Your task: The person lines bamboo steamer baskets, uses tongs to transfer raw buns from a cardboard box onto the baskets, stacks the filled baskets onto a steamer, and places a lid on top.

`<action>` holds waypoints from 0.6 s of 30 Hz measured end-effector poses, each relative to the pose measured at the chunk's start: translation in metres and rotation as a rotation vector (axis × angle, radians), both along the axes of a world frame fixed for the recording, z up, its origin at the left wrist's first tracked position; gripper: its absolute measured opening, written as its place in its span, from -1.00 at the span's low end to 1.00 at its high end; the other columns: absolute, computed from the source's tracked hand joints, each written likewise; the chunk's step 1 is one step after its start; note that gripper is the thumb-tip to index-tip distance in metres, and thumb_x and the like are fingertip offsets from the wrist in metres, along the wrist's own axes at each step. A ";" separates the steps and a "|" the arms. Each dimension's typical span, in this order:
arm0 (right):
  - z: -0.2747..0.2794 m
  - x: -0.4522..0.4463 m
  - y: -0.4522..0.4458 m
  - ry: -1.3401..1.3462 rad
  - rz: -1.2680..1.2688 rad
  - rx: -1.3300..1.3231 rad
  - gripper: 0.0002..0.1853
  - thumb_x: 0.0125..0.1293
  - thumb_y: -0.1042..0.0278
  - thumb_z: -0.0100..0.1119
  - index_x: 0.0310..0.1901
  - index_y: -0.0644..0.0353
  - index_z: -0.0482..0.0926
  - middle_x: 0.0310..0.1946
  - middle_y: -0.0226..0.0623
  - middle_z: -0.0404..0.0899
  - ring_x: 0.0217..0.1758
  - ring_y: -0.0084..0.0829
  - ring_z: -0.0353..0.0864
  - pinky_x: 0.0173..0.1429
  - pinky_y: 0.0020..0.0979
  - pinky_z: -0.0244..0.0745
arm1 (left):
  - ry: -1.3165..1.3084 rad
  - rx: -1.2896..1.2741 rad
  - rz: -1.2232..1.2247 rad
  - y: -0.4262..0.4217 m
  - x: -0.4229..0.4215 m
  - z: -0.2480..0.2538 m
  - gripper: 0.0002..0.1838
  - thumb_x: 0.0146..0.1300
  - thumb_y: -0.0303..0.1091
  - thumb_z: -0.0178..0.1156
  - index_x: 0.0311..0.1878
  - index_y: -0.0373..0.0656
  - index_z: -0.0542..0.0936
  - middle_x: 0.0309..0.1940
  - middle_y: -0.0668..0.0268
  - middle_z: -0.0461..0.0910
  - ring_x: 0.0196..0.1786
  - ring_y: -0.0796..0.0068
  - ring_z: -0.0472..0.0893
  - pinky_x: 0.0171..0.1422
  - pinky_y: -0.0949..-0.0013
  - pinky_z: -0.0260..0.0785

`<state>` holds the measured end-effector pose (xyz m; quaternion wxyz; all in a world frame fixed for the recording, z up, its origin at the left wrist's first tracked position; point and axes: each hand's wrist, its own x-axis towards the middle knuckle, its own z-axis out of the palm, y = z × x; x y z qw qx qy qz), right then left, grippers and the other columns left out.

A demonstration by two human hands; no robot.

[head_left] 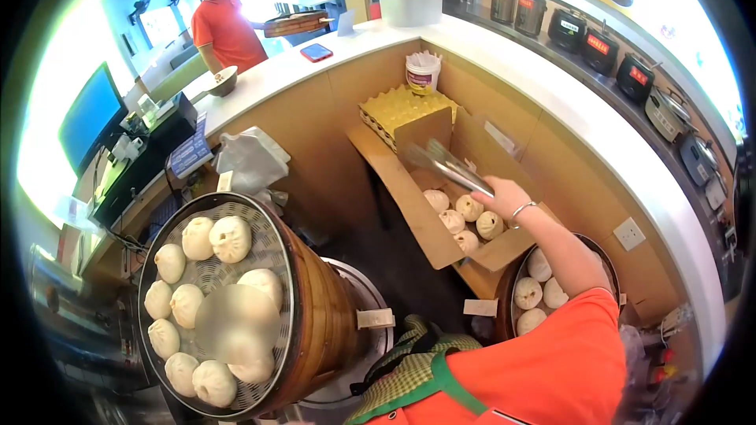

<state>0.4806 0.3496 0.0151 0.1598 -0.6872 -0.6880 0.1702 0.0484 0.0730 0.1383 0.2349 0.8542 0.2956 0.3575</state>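
Five buns (pixel 489 225), at least, lay grouped in an open carton (pixel 441 245), its flaps spread. One pair of tongs (pixel 465 176), metal, blurred at the far tips, stood slanted over the carton, above the buns. One right hand (pixel 504 198), bracelet (pixel 524 209) at the wrist — fingers curled round the near end of the tongs, gripping it. One left hand — outside the view, its fingers impossible to tell. One large steamer (pixel 324 323), left, its top tier laid with buns, some behind a blurred patch. One small steamer (pixel 505 307), right, partly behind the arm, more buns inside. One yellow tray (pixel 405 110), beside the carton; one tub (pixel 423 75) behind it. One counter (pixel 272 79), white, bearing a phone (pixel 316 52) and a bowl (pixel 223 83). One person (pixel 228 31), orange-shirted, beyond the counter, near a round basket (pixel 295 25)
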 end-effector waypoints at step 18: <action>-0.086 0.039 0.083 -0.754 0.311 -0.212 -0.44 0.10 -0.11 0.24 -0.04 0.20 0.47 -0.13 -0.13 0.57 -0.11 -0.21 0.62 -0.09 -0.26 0.53 | -0.133 -0.362 0.222 0.052 0.065 -0.042 -0.75 0.06 -0.63 0.07 -0.15 -0.31 0.54 -0.23 0.05 0.58 -0.10 0.02 0.54 0.08 0.13 0.36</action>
